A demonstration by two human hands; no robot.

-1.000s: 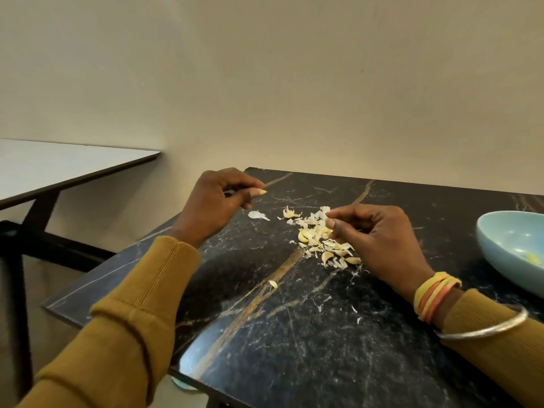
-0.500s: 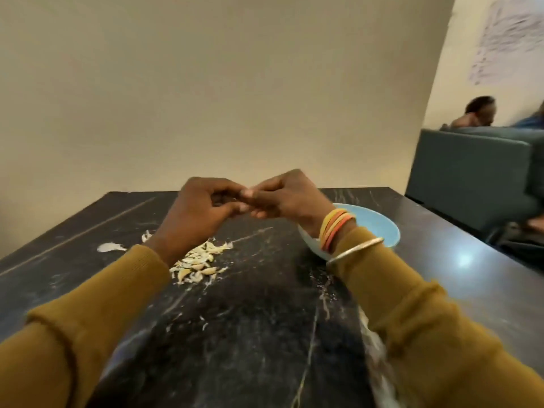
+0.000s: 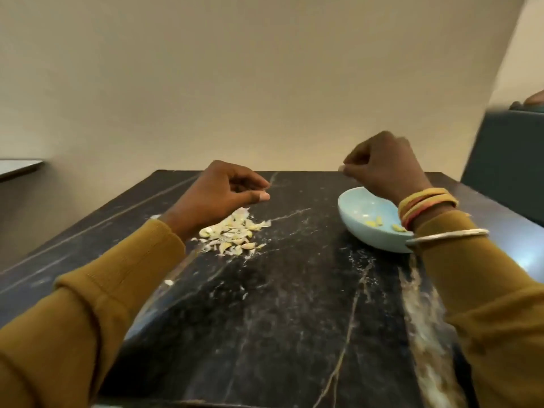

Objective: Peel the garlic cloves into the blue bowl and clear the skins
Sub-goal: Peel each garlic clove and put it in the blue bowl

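A pile of garlic cloves and skins [image 3: 232,235] lies on the black marble table [image 3: 279,319], left of centre. My left hand [image 3: 226,192] hovers just above the pile's far side, fingers loosely curled, with nothing visible between them. The blue bowl [image 3: 365,228] sits at the right and holds a few peeled cloves [image 3: 375,222]. Over the bowl's far rim my right hand [image 3: 379,169] is raised, pinching a small pale garlic piece [image 3: 341,168] at its fingertips. My right wrist and bangles cover the bowl's right side.
Small skin flakes [image 3: 168,282] are scattered on the table in front of the pile. A dark teal sofa [image 3: 509,160] stands beyond the table's right edge. A second pale table's corner [image 3: 17,167] shows at far left. A plain wall rises behind.
My hands, joined half a second ago, have separated: the left moved down to the pile, the right rose over the bowl with a pale piece. The view swung slightly back left.
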